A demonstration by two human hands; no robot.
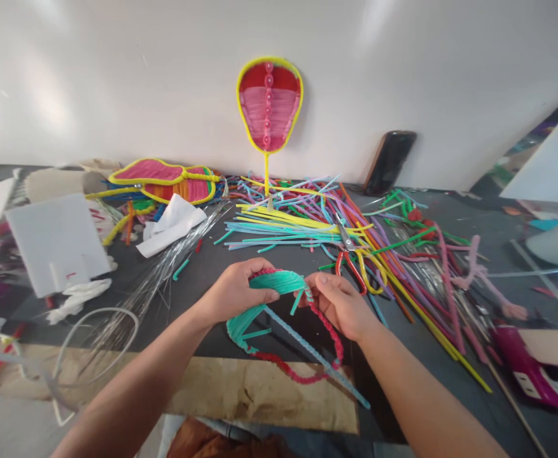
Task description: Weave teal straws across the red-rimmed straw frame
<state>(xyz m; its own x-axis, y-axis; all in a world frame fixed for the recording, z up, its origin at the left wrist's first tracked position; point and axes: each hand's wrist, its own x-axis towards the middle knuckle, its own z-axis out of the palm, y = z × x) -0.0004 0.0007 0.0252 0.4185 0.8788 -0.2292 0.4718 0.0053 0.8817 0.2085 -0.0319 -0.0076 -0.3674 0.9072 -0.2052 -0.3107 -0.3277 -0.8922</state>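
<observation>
Here we are on the near side of the yellow-rimmed pink panel (244, 95), our landmark, and there between two hands sits the pipe-cleaner frame (279, 282)! The left hand (238, 289) has it snug, thumb laid flat on the teal winding (244, 321), fingers tucked behind. Over to the right hand (338, 302): thumb and forefinger in a narrow pinch at the winding's end, right on the rim, a short teal tail (296, 303) poking out just beside; the exact contact is partly hidden.

How does it handle? Featherlight, I'd say: soft fuzz over thin bendy wire, plenty of friction, hardly slippery. Breaking isn't the worry; bending is! Squeeze the flat winding hard and those strands could spread. The best hold looks to be the pink-and-red twisted rim (336, 340), doubled and stiffer, one hand supporting while the other pinches. The pale blue twisted stem (306, 346), slanting away across the loop, would probably make a wobbly handle.

Around our panel: pale blue and yellow pipe cleaners (269, 235) spread just in front of its foot, red-handled pliers (354, 273) nearer and to its right, a smartphone (390, 162) leaning farther right.
</observation>
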